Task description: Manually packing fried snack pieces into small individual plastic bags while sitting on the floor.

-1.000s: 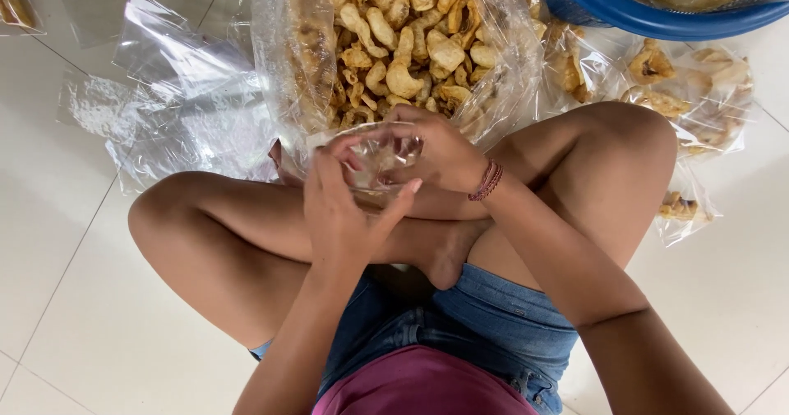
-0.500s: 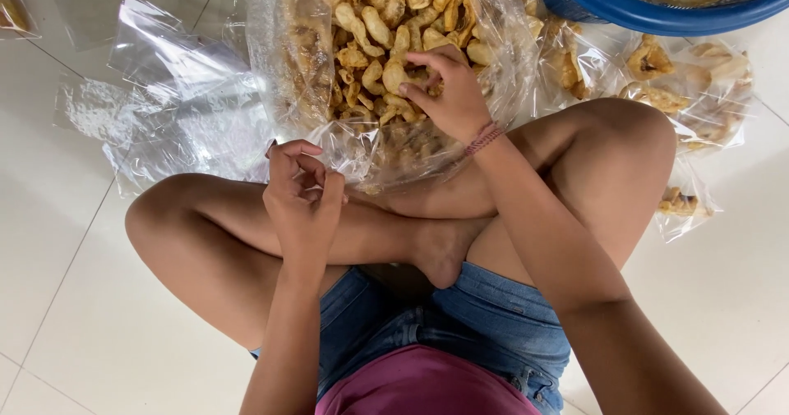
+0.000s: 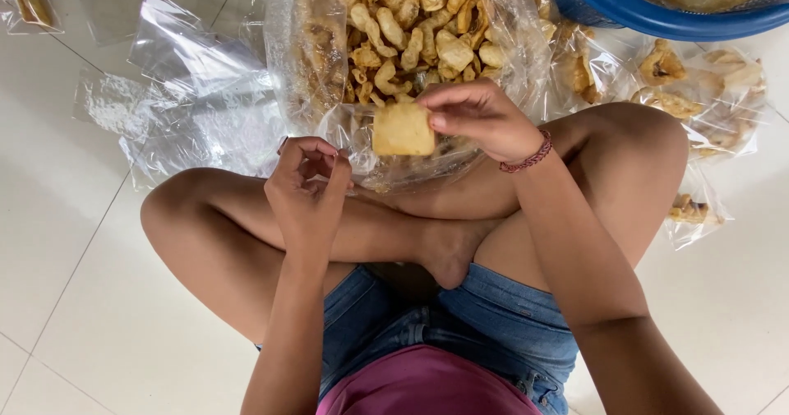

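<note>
I sit cross-legged on a white tiled floor. My right hand [image 3: 479, 117] pinches a flat, square, pale-yellow cracker [image 3: 403, 130] just in front of a big clear plastic bag [image 3: 306, 45] full of fried crackers [image 3: 415, 33]. My left hand [image 3: 308, 189] is closed on the mouth of a small clear plastic bag [image 3: 362, 140], held above my left knee, right beside the cracker.
Several flat clear plastic bags [image 3: 193, 94] lie on the floor at the left. Small filled cracker packets [image 3: 699, 94] lie at the right near my right knee. A blue basket [image 3: 657, 8] stands at the top right.
My right hand went into the big bag and came back out holding a square cracker. My left hand stayed over my knee with the small bag.
</note>
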